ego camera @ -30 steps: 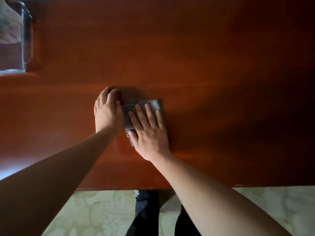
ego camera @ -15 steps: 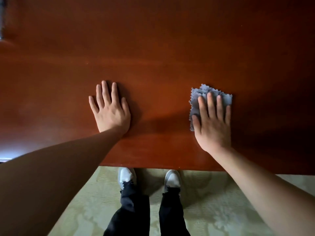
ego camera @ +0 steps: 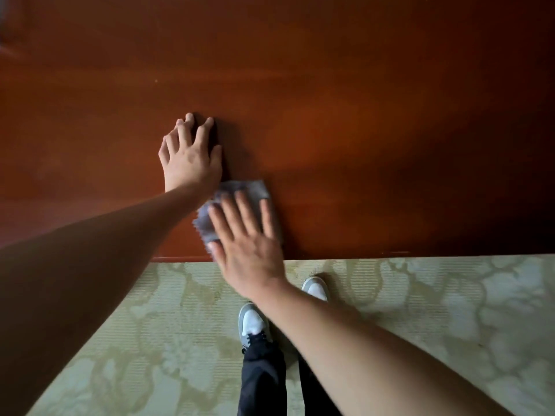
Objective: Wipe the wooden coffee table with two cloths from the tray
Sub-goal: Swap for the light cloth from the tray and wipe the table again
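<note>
My right hand (ego camera: 249,250) lies flat on the cloth (ego camera: 244,189), fingers (ego camera: 244,210) straight and spread, pressing it down rather than gripping it. The cloth sits near the front edge of the table (ego camera: 375,130), a little bunched on its left side, just beside my left wrist. The heel of my right palm hangs over that edge. My left hand (ego camera: 189,159) rests on the wood farther in, fingers loosely bent, fingertips down, holding nothing that I can see. No second cloth shows, and the tray is out of view.

To wipe well, I judge that I should spread my weight across all the fingers, so the cloth travels with the hand and does not roll up under it. The bunched side wants flattening first. Strokes ought to run along the front edge, overlapping, then step inward.

For room, wood stretches to the right and away from me as far as the view goes. To the left my own wrist and forearm block the stroke, so that hand would have to lift or shift. The front edge is the risk: a pull toward me could drag the cloth off onto the rug (ego camera: 435,310) by my shoes (ego camera: 253,321).
</note>
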Demonstrator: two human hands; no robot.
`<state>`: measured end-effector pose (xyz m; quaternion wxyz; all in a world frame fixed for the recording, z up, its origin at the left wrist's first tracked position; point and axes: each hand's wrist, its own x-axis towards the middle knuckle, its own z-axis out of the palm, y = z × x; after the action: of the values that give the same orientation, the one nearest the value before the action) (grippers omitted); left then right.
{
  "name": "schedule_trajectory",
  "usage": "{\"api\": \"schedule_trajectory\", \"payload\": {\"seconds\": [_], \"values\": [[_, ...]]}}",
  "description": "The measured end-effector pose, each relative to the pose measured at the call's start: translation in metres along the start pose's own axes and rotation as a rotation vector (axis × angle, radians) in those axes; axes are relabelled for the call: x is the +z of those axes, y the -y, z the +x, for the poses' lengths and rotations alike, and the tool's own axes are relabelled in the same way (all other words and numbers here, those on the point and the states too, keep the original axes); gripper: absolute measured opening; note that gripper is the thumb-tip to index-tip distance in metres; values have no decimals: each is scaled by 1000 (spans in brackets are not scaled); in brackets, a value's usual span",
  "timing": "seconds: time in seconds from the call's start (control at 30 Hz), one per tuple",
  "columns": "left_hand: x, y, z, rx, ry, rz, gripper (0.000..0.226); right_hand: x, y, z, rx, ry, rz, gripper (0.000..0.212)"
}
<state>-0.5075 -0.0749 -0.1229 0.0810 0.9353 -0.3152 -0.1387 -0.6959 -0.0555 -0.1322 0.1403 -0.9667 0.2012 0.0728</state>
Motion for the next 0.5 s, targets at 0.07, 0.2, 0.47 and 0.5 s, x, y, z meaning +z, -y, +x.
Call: {"api": "schedule_trajectory", "payload": {"seconds": [0.07, 0.2, 0.47, 0.5], "values": [[1, 8, -7, 72, 19, 10, 56, 6, 26, 5, -85, 24, -47, 67], [7, 12, -14, 95, 25, -4, 58, 9, 21, 6, -204, 38, -134, 65], [10, 7, -16, 73, 3, -1, 57, -10, -130, -75, -129, 26, -250, 65], [10, 6, -16, 72, 7, 1, 57, -16, -154, -91, -88, 34, -269, 65]]}}
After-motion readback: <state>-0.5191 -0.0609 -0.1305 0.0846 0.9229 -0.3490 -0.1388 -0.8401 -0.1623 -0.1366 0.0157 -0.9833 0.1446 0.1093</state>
